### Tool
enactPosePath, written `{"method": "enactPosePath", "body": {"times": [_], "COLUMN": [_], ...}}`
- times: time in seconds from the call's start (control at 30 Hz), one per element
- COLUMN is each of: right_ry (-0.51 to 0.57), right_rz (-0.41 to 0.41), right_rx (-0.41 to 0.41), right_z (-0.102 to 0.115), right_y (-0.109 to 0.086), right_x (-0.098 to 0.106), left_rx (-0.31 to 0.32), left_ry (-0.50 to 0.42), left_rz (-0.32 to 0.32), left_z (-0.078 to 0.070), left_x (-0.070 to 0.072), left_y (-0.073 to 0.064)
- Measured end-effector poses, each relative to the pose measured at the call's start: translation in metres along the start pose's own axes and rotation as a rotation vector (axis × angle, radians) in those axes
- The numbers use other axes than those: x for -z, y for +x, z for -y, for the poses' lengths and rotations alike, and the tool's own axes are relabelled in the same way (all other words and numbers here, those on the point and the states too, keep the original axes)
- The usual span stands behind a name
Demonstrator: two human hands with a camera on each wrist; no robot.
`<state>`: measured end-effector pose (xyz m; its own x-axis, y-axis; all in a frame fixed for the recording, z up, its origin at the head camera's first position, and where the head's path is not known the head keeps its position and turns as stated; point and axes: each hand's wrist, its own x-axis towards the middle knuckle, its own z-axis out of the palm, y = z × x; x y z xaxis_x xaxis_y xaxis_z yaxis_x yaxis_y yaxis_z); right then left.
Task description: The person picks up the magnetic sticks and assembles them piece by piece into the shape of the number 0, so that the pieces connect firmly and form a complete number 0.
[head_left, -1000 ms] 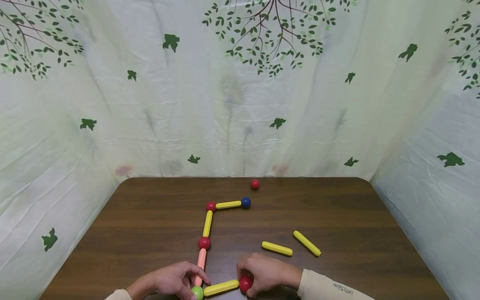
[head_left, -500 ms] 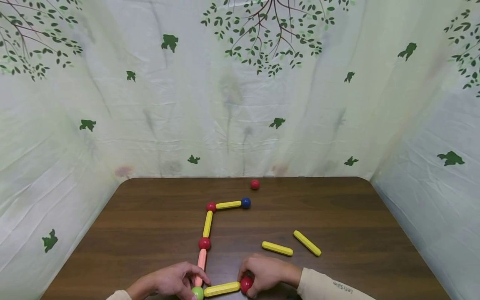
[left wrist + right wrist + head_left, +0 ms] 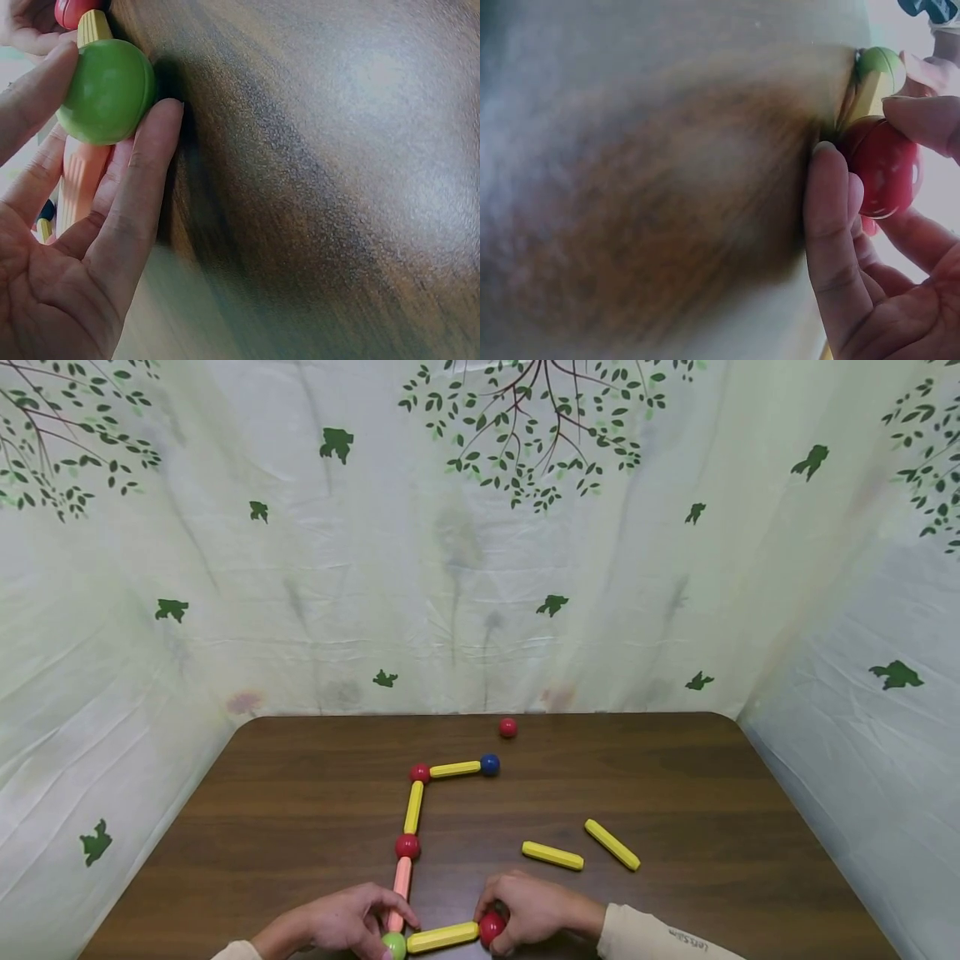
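At the table's near edge my left hand (image 3: 341, 920) holds a green ball (image 3: 109, 91) between thumb and fingers. Other fingers of that hand lie around a ridged pink stick (image 3: 402, 877) that joins this ball. A yellow stick (image 3: 442, 937) runs right from the green ball to a shiny red ball (image 3: 885, 169). My right hand (image 3: 534, 906) grips this red ball with thumb and fingers and covers part of it in the head view. Beyond the pink stick, the chain continues through another red ball (image 3: 407, 846) and a yellow stick (image 3: 413, 807).
At its far end the chain turns right at a red ball (image 3: 420, 773), along a yellow stick (image 3: 455, 769) to a blue ball (image 3: 490, 765). Two loose yellow sticks (image 3: 552, 855) lie right of centre. A single red ball (image 3: 507, 727) sits near the brown table's (image 3: 300, 827) back edge.
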<state>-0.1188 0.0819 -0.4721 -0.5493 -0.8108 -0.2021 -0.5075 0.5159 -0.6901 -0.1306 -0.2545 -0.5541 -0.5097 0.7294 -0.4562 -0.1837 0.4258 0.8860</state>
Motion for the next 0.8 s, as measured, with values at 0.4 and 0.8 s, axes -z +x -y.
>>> {"method": "enactPosePath", "body": {"times": [0.4, 0.8], "right_ry": [0.223, 0.303], "right_rz": [-0.005, -0.016], "right_rx": [0.005, -0.011], "right_z": [-0.006, -0.009], "right_y": [-0.002, -0.003], "right_x": [0.000, -0.001], "left_rx": [-0.027, -0.021], "left_ry": [-0.047, 0.170], "left_rz": [0.000, -0.119], "left_z": [-0.026, -0.077], "left_x": [-0.009, -0.042], "left_y": [-0.013, -0.029]}}
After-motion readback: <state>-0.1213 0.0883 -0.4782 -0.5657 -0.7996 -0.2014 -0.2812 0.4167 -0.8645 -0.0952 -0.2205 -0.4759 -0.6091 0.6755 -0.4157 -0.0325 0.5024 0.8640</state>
